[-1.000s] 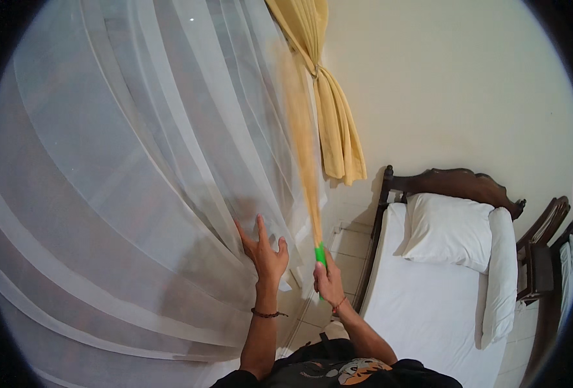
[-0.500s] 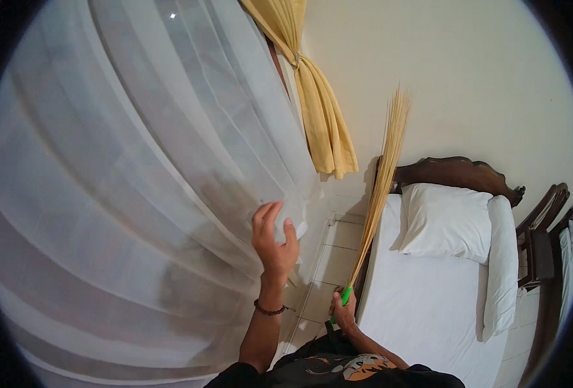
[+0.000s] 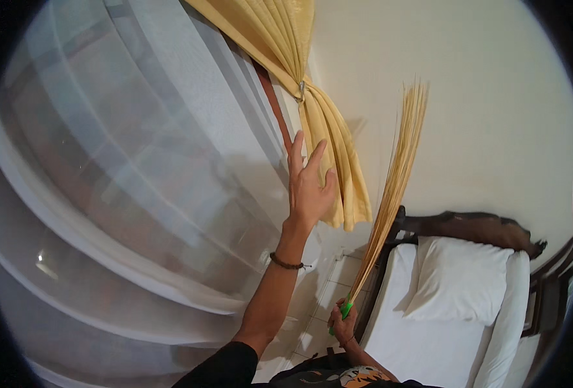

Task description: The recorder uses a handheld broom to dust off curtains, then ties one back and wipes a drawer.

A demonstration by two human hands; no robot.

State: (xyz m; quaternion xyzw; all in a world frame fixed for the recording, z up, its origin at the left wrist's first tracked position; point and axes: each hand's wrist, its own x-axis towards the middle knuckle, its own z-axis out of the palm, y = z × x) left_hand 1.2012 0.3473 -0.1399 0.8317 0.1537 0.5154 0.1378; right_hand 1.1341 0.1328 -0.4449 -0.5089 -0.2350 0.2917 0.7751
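My left hand (image 3: 311, 187) is raised with fingers spread and nothing in it. It appears in front of the lower part of a yellow curtain (image 3: 338, 152), which is gathered by a tieback (image 3: 301, 89). A sheer white curtain (image 3: 150, 174) fills the left side, its folds swept sideways. Lower down, my right hand (image 3: 343, 323) grips the green handle of a stick broom (image 3: 390, 200). The broom's long straw-coloured ribs point upward and fan out slightly in front of the wall.
Right of the broom is a bed with a white sheet (image 3: 422, 352), a white pillow (image 3: 461, 281) and a dark carved headboard (image 3: 471, 226). A white bolster (image 3: 509, 323) lies along its far side. Dark wooden furniture (image 3: 551, 278) stands beyond. Pale floor tiles (image 3: 325, 310) run between bed and curtain.
My left hand has risen from the sheer curtain to in front of the yellow one, its fingers now wider apart. The view has tilted upward. The broom stays upright in my right hand.
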